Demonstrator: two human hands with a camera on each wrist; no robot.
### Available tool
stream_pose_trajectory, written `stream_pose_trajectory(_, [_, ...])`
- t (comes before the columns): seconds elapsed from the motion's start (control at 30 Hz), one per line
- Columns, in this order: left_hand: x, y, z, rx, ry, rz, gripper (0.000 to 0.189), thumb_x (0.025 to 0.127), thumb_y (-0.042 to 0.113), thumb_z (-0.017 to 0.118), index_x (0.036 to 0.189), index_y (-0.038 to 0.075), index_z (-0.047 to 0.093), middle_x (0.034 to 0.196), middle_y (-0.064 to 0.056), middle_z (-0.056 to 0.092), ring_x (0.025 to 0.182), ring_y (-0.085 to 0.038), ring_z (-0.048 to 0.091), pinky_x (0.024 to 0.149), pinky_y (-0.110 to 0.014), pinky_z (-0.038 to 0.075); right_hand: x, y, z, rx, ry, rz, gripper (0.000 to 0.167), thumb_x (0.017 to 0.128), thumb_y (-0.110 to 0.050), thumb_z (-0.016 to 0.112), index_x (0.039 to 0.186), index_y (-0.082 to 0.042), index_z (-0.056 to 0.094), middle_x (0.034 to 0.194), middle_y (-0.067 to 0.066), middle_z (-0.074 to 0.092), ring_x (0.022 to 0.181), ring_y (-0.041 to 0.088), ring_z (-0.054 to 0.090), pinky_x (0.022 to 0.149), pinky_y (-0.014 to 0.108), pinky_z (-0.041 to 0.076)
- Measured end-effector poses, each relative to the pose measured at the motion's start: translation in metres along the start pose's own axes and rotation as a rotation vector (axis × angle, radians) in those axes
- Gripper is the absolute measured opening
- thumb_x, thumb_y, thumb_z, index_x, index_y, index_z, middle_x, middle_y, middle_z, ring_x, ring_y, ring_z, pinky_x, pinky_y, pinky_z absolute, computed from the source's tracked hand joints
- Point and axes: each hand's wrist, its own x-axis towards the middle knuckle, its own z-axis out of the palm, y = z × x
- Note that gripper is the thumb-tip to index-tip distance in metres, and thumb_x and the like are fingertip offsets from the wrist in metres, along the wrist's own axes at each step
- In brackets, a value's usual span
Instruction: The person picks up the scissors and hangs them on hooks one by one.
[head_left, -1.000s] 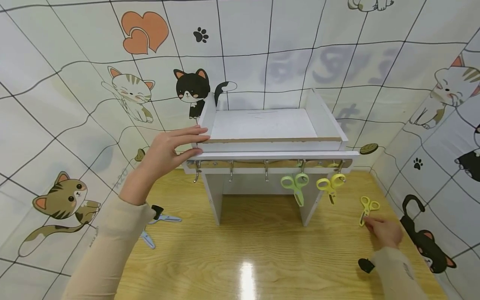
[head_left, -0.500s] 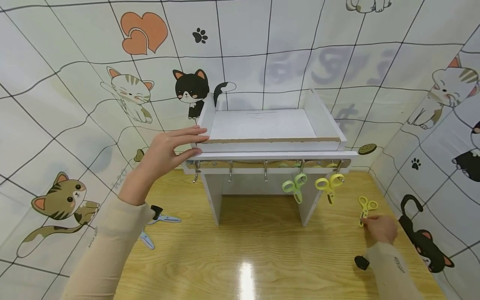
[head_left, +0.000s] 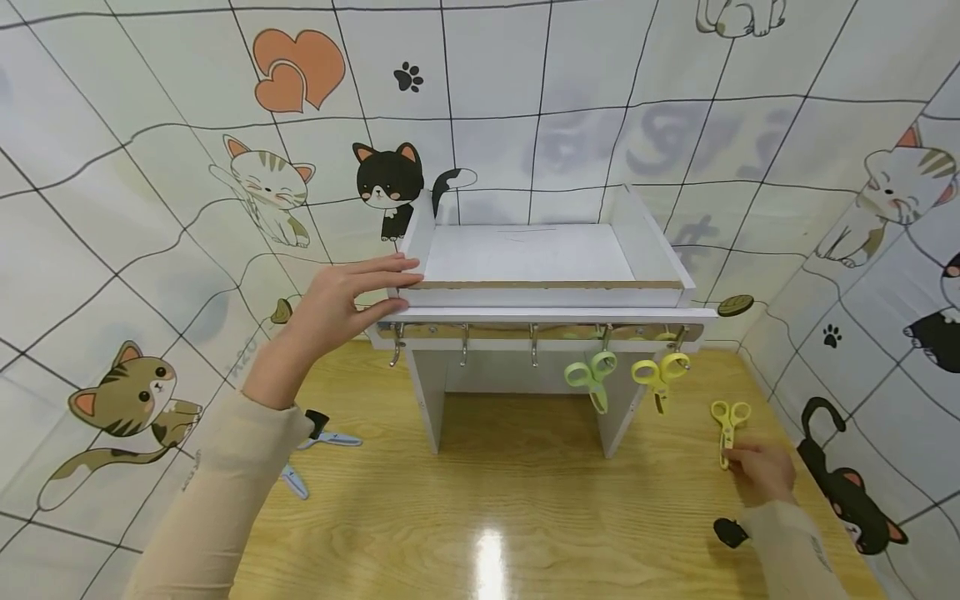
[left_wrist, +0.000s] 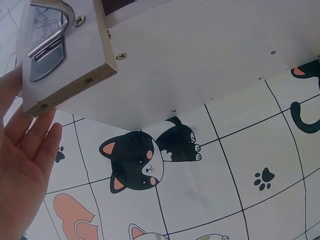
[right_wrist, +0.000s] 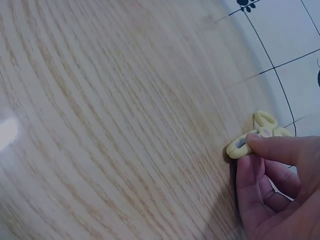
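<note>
My left hand (head_left: 330,304) holds the left end of a white shelf (head_left: 551,296), fingers on top and thumb lower at the front ledge. In the left wrist view, the shelf's end board (left_wrist: 75,92) lies between thumb and fingers. At the far right, my right hand (head_left: 763,468) pinches yellow scissors (head_left: 727,425) by the blade end, handle loops pointing away. The right wrist view shows thumb and fingertips on the covered tip of the scissors (right_wrist: 241,146). Green scissors (head_left: 592,379) and another yellow pair (head_left: 660,375) hang from hooks under the shelf's front ledge.
Several metal hooks (head_left: 534,346) line the front rail. Blue scissors (head_left: 336,438) lie on the wooden table (head_left: 420,525) at the left, partly hidden by the left sleeve. A cat-printed cloth (head_left: 495,83) surrounds the table at the back and sides.
The right hand and the yellow scissors have shifted slightly toward me, and the scissors have turned a little. The green scissors' hanging angle has changed slightly. The left hand keeps its place on the shelf.
</note>
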Motion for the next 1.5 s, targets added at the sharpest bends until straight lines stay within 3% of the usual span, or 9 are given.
stream_pose_trajectory(0.17, [0.000, 0.000, 0.000, -0.006, -0.005, -0.006, 0.042, 0.086, 0.013, 0.078, 0.127, 0.017, 0.070, 0.137, -0.003, 0.065, 0.129, -0.026, 0.060, 0.095, -0.044, 0.055, 0.001, 0.003, -0.002, 0.296, -0.088, 0.108, 0.024, 0.090, -0.005, 0.067, 0.068, -0.016, 0.071, 0.059, -0.016, 0.063, 0.057, -0.003, 0.062, 0.056, 0.018, 0.055])
stream_pose_trajectory(0.27, [0.000, 0.000, 0.000, -0.008, -0.010, -0.007, 0.041, 0.086, 0.014, 0.078, 0.127, 0.017, 0.070, 0.137, -0.004, 0.065, 0.130, -0.027, 0.059, 0.097, -0.045, 0.054, -0.002, 0.002, -0.005, 0.366, -0.156, 0.128, 0.031, 0.093, -0.006, 0.065, 0.068, -0.024, 0.069, 0.064, -0.017, 0.065, 0.061, -0.003, 0.063, 0.060, 0.017, 0.056])
stream_pose_trajectory(0.37, [0.000, -0.001, 0.000, -0.010, -0.013, -0.010, 0.042, 0.086, 0.013, 0.078, 0.127, 0.017, 0.070, 0.137, -0.004, 0.065, 0.131, -0.027, 0.059, 0.098, -0.046, 0.054, -0.005, -0.001, -0.010, 0.356, -0.202, 0.112, 0.034, 0.096, -0.012, 0.064, 0.068, -0.032, 0.067, 0.067, -0.020, 0.064, 0.064, -0.005, 0.063, 0.062, 0.016, 0.055])
stream_pose_trajectory(0.5, [0.000, -0.001, 0.000, -0.009, -0.015, -0.014, 0.042, 0.086, 0.013, 0.078, 0.127, 0.017, 0.070, 0.138, -0.003, 0.065, 0.131, -0.027, 0.058, 0.095, -0.045, 0.055, -0.009, -0.010, -0.014, 0.418, -0.211, 0.122, 0.035, 0.094, -0.015, 0.069, 0.066, -0.036, 0.069, 0.068, -0.022, 0.066, 0.065, -0.006, 0.063, 0.063, 0.015, 0.056])
stream_pose_trajectory(0.63, [0.000, -0.002, 0.001, -0.005, -0.020, -0.017, 0.042, 0.086, 0.013, 0.077, 0.127, 0.017, 0.070, 0.138, -0.003, 0.065, 0.130, -0.027, 0.059, 0.093, -0.044, 0.055, -0.009, -0.017, -0.018, 0.496, -0.193, 0.130, 0.031, 0.090, -0.013, 0.074, 0.067, -0.034, 0.071, 0.069, -0.020, 0.066, 0.067, -0.005, 0.066, 0.066, 0.016, 0.057])
stream_pose_trajectory(0.83, [0.000, -0.002, 0.000, -0.005, -0.027, -0.025, 0.042, 0.087, 0.012, 0.077, 0.128, 0.018, 0.070, 0.138, -0.003, 0.064, 0.131, -0.027, 0.059, 0.098, -0.046, 0.053, -0.003, -0.024, -0.027, 0.605, -0.240, 0.030, 0.016, 0.087, -0.014, 0.078, 0.079, -0.028, 0.077, 0.077, -0.015, 0.071, 0.072, -0.001, 0.069, 0.071, 0.018, 0.059])
stream_pose_trajectory(1.03, [0.001, -0.001, 0.000, -0.007, -0.021, -0.019, 0.041, 0.087, 0.013, 0.077, 0.127, 0.018, 0.070, 0.138, -0.003, 0.065, 0.130, -0.027, 0.059, 0.092, -0.044, 0.055, -0.033, -0.070, -0.038, 0.710, -0.290, 0.024, 0.021, 0.091, -0.008, 0.072, 0.078, -0.024, 0.077, 0.076, -0.011, 0.071, 0.071, 0.001, 0.070, 0.069, 0.016, 0.059])
stream_pose_trajectory(1.27, [0.001, -0.001, -0.001, -0.003, -0.012, -0.009, 0.041, 0.086, 0.013, 0.078, 0.127, 0.017, 0.071, 0.137, -0.003, 0.065, 0.129, -0.027, 0.060, 0.091, -0.043, 0.056, -0.061, -0.116, -0.049, 0.845, -0.310, -0.103, 0.021, 0.091, 0.001, 0.069, 0.084, -0.016, 0.080, 0.079, -0.006, 0.074, 0.071, 0.006, 0.072, 0.067, 0.018, 0.059])
stream_pose_trajectory(1.5, [0.001, -0.002, -0.001, -0.004, -0.013, -0.003, 0.041, 0.087, 0.014, 0.077, 0.127, 0.018, 0.070, 0.138, -0.003, 0.065, 0.129, -0.026, 0.060, 0.086, -0.041, 0.056, -0.080, -0.148, -0.060, 0.892, -0.345, -0.220, 0.018, 0.091, 0.003, 0.068, 0.091, -0.012, 0.078, 0.085, -0.004, 0.075, 0.076, 0.008, 0.073, 0.069, 0.020, 0.060])
